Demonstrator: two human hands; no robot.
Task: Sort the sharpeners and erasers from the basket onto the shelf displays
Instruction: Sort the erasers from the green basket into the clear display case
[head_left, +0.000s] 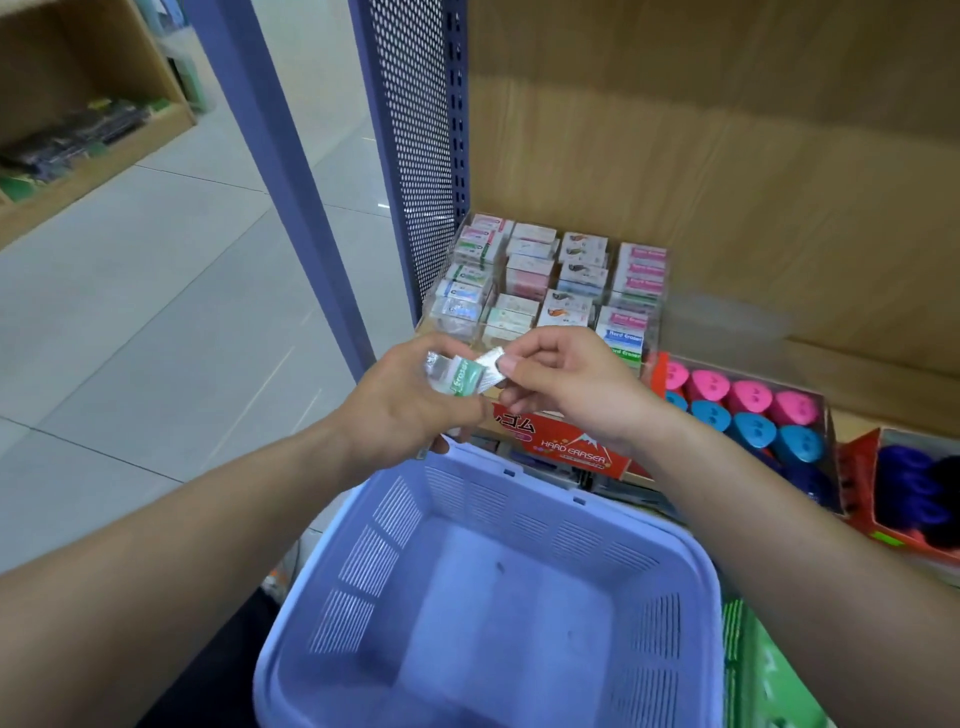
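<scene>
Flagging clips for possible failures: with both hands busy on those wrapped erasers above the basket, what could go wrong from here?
1. The left hand holds several slick-looking wrapped erasers while the right hand pinches one; one could slip and land outside the basket.
2. The clear display looks nearly full, so misfiling is possible.

Bare hands and forearms, head view.
Left hand (410, 400) and right hand (566, 384) unsleeved from grip to frame edge; right thumbnail (506, 364) short, at the grip; dark clothing (218, 665) below the left forearm (171, 519).
</scene>
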